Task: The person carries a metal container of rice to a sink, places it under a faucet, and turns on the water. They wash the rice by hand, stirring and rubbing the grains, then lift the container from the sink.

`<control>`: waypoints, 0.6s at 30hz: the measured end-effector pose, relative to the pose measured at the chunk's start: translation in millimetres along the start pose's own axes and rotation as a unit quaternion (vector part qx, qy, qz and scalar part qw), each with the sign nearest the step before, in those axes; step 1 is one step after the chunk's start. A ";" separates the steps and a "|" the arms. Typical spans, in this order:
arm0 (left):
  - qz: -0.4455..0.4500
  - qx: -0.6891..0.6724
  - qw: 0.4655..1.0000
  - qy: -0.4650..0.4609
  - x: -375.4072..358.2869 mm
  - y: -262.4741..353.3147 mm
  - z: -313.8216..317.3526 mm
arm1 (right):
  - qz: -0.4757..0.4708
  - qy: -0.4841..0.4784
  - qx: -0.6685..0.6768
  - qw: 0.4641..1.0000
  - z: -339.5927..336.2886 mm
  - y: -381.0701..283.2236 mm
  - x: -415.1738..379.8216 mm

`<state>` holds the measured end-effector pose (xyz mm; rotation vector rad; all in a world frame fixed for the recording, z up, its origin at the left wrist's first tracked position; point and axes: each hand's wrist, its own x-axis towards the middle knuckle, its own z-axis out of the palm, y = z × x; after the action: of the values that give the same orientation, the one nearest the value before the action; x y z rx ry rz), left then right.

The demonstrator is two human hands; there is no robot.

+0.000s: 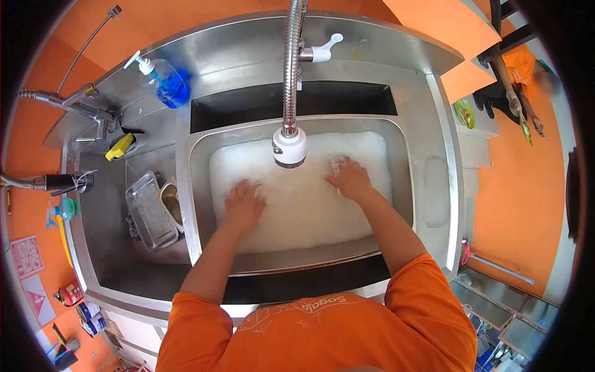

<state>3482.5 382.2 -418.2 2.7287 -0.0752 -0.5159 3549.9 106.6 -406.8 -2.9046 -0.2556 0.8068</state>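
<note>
A steel basin (pixel 199 186) sits inside the sink and is full of white soap foam (pixel 304 198). My left hand (pixel 243 201) rests palm down on the foam at the left, fingers partly sunk in suds. My right hand (pixel 349 178) lies on the foam at the right, fingertips buried. What either hand holds under the foam is hidden. The white spray head of a flexible metal faucet (pixel 289 146) hangs just above the foam between my hands.
A metal tray (pixel 149 211) and a small metal container (pixel 168 201) lie in the left sink compartment. A blue soap pump bottle (pixel 166 80) stands at the back left. Another person in orange (pixel 517 80) works at the far right.
</note>
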 end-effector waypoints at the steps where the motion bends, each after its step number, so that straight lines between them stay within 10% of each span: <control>1: -0.049 0.080 0.994 -0.061 -5.1 1.4 -12.9 | -0.013 0.019 -0.070 0.997 7.1 13.6 0.2; 8: -0.110 0.109 0.976 -0.154 -7.1 -38.3 28.6 | 0.076 -0.132 -0.092 0.984 61.3 73.5 -12.9; 13: -0.191 -0.034 0.934 -0.300 -14.3 -38.9 18.6 | -0.082 -0.352 -0.005 0.933 53.5 70.6 -35.3; 18: -0.229 -0.206 0.902 -0.303 -23.7 -24.2 39.0 | -0.124 -0.340 0.135 0.923 60.8 32.4 -44.3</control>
<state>3446.0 394.4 -452.6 2.0696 0.4744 -1.3313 3485.1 70.3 -441.6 -2.1832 -0.5077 1.6197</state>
